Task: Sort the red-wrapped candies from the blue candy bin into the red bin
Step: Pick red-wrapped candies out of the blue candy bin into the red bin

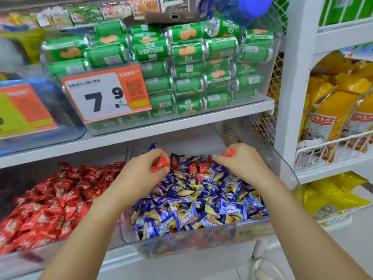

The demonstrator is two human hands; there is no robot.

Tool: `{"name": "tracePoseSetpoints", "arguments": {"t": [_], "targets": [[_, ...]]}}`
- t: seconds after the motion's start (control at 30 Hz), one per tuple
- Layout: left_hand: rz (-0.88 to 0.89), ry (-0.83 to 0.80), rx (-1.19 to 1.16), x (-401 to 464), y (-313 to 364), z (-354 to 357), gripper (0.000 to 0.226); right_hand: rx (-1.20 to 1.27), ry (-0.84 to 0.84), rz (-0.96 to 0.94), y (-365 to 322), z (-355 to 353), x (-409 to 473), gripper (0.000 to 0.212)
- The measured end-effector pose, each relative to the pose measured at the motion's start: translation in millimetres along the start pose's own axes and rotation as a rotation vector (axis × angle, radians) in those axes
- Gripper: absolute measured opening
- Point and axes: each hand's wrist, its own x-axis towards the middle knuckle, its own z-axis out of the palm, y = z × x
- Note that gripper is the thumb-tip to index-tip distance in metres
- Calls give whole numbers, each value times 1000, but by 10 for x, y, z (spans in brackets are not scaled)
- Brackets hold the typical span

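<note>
I see bright, even store light with only soft shadow under the upper shelf (181, 126). The left edge and top smear with blur, and the blue bottle cap (255, 6) is out of focus. Shelf lines bow from wide-angle distortion. Mild glare sits on the green packets (187, 51).

Red bin (24, 257) cut off left; top shelf goods (60, 15) blurred.

1. Green biscuit packs (187, 63) fill a clear bin on the upper shelf (141, 134).
2. An orange price tag (107, 96) reading 7.9 hangs on that bin's front.
3. Yellow bags (331, 106) sit in a white wire basket (333, 150), far right.
</note>
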Motion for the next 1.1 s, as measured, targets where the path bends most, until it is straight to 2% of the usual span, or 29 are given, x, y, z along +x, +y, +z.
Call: {"name": "tracePoseSetpoints", "arguments": {"t": [0.13,0.3,0.4,0.53,0.6,0.73,0.83,1.0,1.1], "targets": [[18,206,-23,-156,-135,73,19,27,-4,118,49,146,74,36],[82,264,6,-159,-181,135,18,202,-18,93,-87,309,251,13],[82,230,42,-167,-191,161,16,160,-58,76,-123,401,342,27],[90,194,78,-172,-196,168,15,53,-425,63,-182,460,382,58],[88,193,72,-165,-188,161,15,-81,-515,10,-215,521,380,63],[88,189,93,-177,-179,170,15,-257,-512,-74,-218,640,361,68],[104,194,99,-188,-190,173,15,-316,-464,-133,-184,682,333,57],[147,234,0,-255,-199,134,15,-172,-336,-171,-179,579,309,21],[149,260,-164,-306,-209,59,16,108,-251,-159,-239,424,245,12]]}}
